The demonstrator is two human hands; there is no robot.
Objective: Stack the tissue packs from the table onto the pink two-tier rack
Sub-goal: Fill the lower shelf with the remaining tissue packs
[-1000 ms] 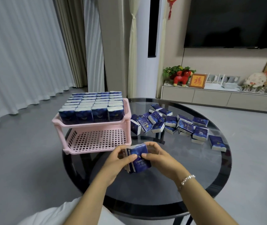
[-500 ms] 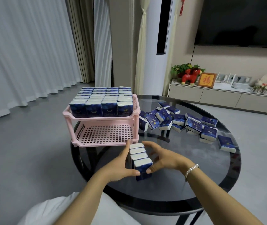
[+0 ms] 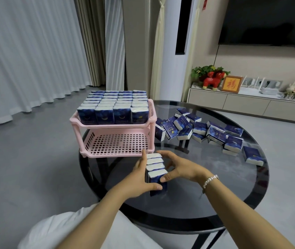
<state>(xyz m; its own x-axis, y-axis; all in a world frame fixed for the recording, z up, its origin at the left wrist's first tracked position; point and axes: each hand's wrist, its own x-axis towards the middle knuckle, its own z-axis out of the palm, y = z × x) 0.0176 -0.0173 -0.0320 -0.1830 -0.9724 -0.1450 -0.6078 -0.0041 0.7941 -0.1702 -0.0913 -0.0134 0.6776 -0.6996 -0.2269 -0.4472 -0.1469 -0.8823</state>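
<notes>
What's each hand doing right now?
Left hand: holds the row of four tissue packs from its left side.
Right hand: grips the same row from the right.

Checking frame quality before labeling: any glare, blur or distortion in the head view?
Head view: wide-angle bending at the edges, curtains lean; soft glare on the glass table; hands and held tissue packs sharp, even indoor light.
</notes>
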